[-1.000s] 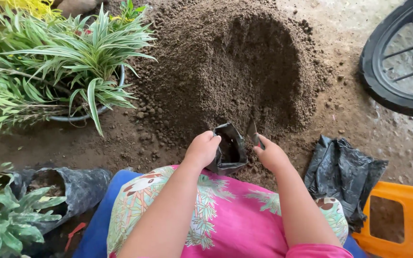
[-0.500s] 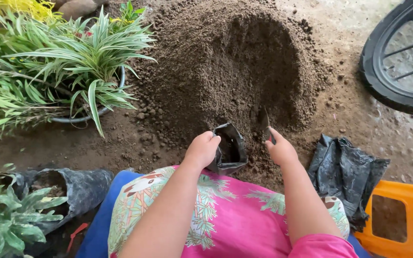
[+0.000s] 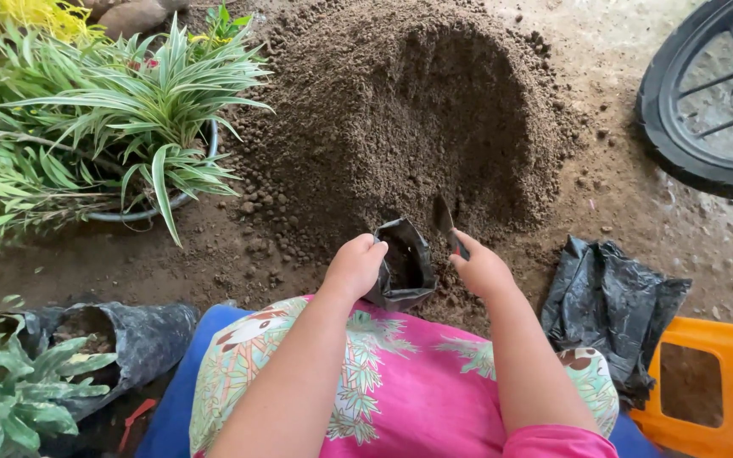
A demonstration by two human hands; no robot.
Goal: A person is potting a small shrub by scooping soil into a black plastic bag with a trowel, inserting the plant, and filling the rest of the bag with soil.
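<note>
Trowel [image 3: 444,219] blade half-buried, handle hidden in right hand [image 3: 483,270]

The tyre [image 3: 680,127] at top right is cut by the top and right edges, so only an arc of it with a few spokes shows. The orange plastic container [image 3: 723,382] runs off the bottom right corner. The trowel [image 3: 444,219] shows only its blade tip; its handle is hidden inside the right hand [image 3: 481,270]. The left hand [image 3: 355,265] covers the near rim of the small black bag [image 3: 409,263], whose dark inside cannot be made out. The striped plant's pot [image 3: 171,199] is mostly hidden under leaves.
</note>
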